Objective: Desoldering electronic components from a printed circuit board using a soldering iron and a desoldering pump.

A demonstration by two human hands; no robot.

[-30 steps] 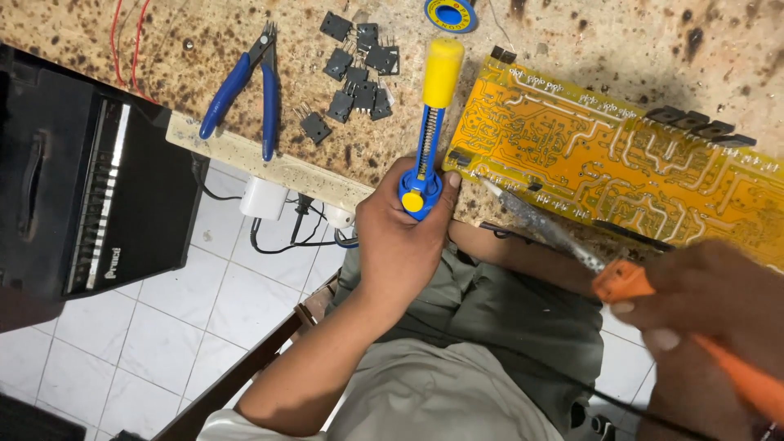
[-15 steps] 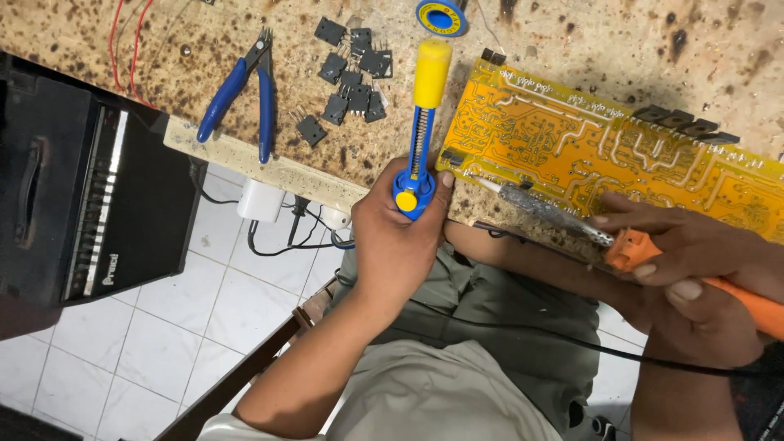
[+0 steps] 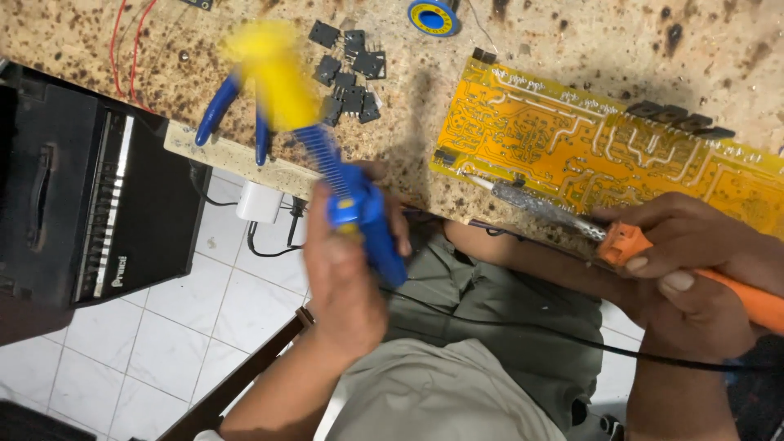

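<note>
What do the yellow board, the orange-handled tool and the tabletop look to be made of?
Yellow board: rigid laminate, probably fibreglass, glossy yellow coating with paler traces.
Soldering iron in the right hand: dull grey metal shaft with a smooth orange handle, likely plastic.
Tabletop: speckled beige, looks like stone or terrazzo, with dark spots and stains.

1 yellow circuit board point(image 3: 604, 155); approx 8 black components point(image 3: 349, 69); 1 blue pliers point(image 3: 214, 114); 1 solder reel point(image 3: 433, 16).

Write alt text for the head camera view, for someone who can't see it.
Seen from above, the left hand grips a motion-blurred blue and yellow desoldering pump, while the right hand holds an orange soldering iron with its tip at the edge of a yellow circuit board. Blue-handled cutters and small black components lie on the speckled bench.
</note>
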